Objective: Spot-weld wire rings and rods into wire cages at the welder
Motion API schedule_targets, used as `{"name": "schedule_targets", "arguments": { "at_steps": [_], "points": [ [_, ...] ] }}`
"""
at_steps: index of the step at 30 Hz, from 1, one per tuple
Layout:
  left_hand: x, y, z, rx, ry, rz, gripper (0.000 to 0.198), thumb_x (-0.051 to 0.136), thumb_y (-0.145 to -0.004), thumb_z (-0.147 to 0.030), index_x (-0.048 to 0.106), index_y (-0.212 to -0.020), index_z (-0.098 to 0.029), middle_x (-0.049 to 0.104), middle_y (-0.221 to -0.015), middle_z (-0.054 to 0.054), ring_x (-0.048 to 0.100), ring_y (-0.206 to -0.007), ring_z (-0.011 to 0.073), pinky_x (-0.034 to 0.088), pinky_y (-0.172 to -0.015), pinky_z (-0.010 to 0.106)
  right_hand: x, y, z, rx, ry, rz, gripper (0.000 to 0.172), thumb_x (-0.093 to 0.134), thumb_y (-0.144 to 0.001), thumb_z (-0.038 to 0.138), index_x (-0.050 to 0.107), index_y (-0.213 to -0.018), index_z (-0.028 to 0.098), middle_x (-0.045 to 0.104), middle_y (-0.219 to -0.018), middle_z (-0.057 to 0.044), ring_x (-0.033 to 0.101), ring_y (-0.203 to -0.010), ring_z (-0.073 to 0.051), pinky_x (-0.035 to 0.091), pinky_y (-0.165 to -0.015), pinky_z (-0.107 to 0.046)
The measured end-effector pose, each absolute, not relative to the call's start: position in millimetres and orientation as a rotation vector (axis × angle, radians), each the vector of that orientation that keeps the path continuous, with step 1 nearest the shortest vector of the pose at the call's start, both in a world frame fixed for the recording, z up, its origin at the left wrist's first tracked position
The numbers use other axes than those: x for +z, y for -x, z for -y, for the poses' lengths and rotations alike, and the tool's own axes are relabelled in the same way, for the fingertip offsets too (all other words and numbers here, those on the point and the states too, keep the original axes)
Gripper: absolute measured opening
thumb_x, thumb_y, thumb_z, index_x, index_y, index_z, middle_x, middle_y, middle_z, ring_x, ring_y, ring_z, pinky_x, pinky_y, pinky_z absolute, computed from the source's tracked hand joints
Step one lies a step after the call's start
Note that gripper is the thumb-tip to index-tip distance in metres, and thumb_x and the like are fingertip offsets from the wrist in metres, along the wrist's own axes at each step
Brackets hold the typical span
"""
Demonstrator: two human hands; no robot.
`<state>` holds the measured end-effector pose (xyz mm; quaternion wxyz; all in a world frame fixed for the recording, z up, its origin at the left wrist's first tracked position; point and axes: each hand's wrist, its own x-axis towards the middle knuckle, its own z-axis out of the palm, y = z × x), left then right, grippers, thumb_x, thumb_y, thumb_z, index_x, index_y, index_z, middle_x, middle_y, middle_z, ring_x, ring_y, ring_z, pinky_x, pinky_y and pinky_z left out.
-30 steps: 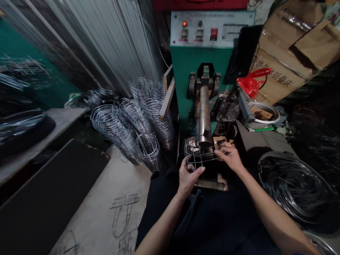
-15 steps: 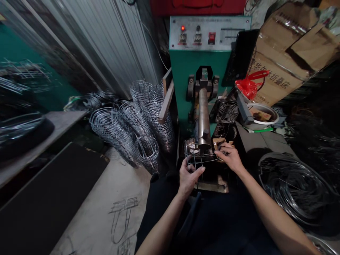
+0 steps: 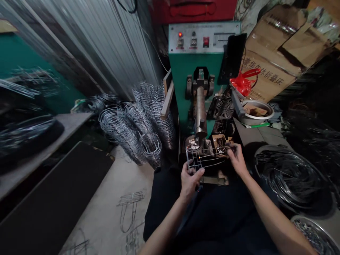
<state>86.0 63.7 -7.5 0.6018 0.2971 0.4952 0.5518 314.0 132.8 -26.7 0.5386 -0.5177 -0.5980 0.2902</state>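
Concrete floor (image 3: 111, 198) carries stacked wire coils (image 3: 132, 124) and bent wires (image 3: 127, 209).

Two bare hands show, a left hand (image 3: 190, 180) and a right hand (image 3: 237, 160), and between them one wire frame (image 3: 205, 158). One green machine (image 3: 198, 67) stands ahead, with one round metal arm (image 3: 200, 109) and one control panel (image 3: 203, 37) that carries one lit red lamp (image 3: 180, 34). One small fan (image 3: 224, 107) sits to its right, one red plastic bag (image 3: 240, 84) above that, and one round bowl (image 3: 255, 111) beside it. Several leaning stacks of wire rings (image 3: 138, 122) stand to the left, too tangled for an exact count. One coil of dark wire (image 3: 289, 175) lies on the right, and one cardboard box (image 3: 276, 53) stands behind
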Motion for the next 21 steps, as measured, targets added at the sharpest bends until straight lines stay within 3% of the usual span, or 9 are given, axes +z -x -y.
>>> {"name": "schedule_targets", "arguments": {
  "at_steps": [3,6,8,10,13,14,16,18,21],
  "points": [
    [-15,-82,-7,1.218,-0.597,-1.077,0.08,0.087,-0.061,-0.041,0.046,-0.127,-0.022,0.052,-0.062,-0.009,0.05,-0.043,0.0081,0.043,-0.041,0.02,-42,-332,-90,0.698,1.366,1.384,0.044,0.043,-0.098,0.061,0.055,-0.117,0.022,0.063,-0.116,-0.011,0.059,-0.107,-0.028,0.048,-0.088,-0.039],
    [-19,-40,48,0.961,-0.724,-0.936,0.072,0.091,-0.054,-0.035,0.061,-0.118,-0.024,0.067,-0.085,0.003,0.066,-0.067,0.0171,0.055,-0.064,0.031,-33,-343,-58,0.66,1.465,1.457,0.044,0.038,-0.1,0.059,0.061,-0.1,0.022,0.067,-0.09,-0.008,0.062,-0.086,-0.026,0.047,-0.078,-0.035],
    [-11,4,64,0.66,-0.9,-0.993,0.041,0.089,-0.059,-0.036,0.074,-0.094,-0.02,0.07,-0.088,0.009,0.068,-0.078,0.0225,0.055,-0.07,0.034,-22,-339,-49,0.665,1.49,1.57,0.046,0.039,-0.099,0.06,0.06,-0.087,0.022,0.06,-0.069,-0.004,0.056,-0.066,-0.022,0.044,-0.066,-0.032],
    [5,38,53,0.496,-1.132,-1.259,0.025,0.081,-0.068,-0.041,0.075,-0.077,-0.019,0.069,-0.072,0.007,0.065,-0.066,0.0197,0.052,-0.061,0.03,-13,-324,-52,0.737,1.469,1.688,0.05,0.04,-0.097,0.064,0.056,-0.076,0.022,0.052,-0.059,-0.001,0.048,-0.054,-0.018,0.038,-0.056,-0.03],
    [26,36,5,0.757,-1.526,-1.411,0.027,0.071,-0.08,-0.038,0.073,-0.102,-0.022,0.073,-0.093,0.007,0.067,-0.085,0.0214,0.054,-0.077,0.03,-10,-289,-66,0.822,1.366,1.845,0.053,0.041,-0.096,0.066,0.051,-0.067,0.022,0.048,-0.056,0.0,0.045,-0.052,-0.017,0.035,-0.054,-0.029],
    [28,23,-12,0.769,-1.64,-1.342,0.036,0.067,-0.084,-0.036,0.068,-0.117,-0.023,0.072,-0.104,0.008,0.067,-0.093,0.0223,0.053,-0.084,0.032,-11,-278,-70,0.827,1.334,1.897,0.053,0.039,-0.097,0.065,0.052,-0.067,0.022,0.048,-0.056,0.0,0.047,-0.053,-0.017,0.037,-0.056,-0.029],
    [25,-12,-40,0.665,-1.962,-1.267,0.04,0.067,-0.084,-0.03,0.066,-0.123,-0.02,0.07,-0.113,0.012,0.067,-0.097,0.0239,0.053,-0.087,0.033,-14,-262,-69,0.805,1.292,1.989,0.05,0.037,-0.1,0.059,0.058,-0.073,0.023,0.055,-0.062,-0.001,0.054,-0.059,-0.019,0.042,-0.062,-0.03],
    [14,-42,-56,0.587,-2.143,-1.298,0.034,0.061,-0.086,-0.02,0.068,-0.12,-0.019,0.072,-0.105,0.013,0.069,-0.092,0.0239,0.053,-0.086,0.034,-21,-260,-57,0.76,1.278,2.017,0.041,0.038,-0.102,0.052,0.067,-0.093,0.024,0.067,-0.083,-0.004,0.063,-0.079,-0.023,0.048,-0.075,-0.033],
    [-5,-61,-66,0.593,-2.2,-1.322,0.031,0.052,-0.091,-0.016,0.069,-0.116,-0.019,0.072,-0.097,0.013,0.07,-0.085,0.0228,0.053,-0.083,0.033,-37,-274,-29,0.64,1.325,1.905,0.037,0.04,-0.103,0.041,0.061,-0.13,0.028,0.065,-0.119,-0.008,0.062,-0.106,-0.026,0.049,-0.093,-0.038]
  ]
}}
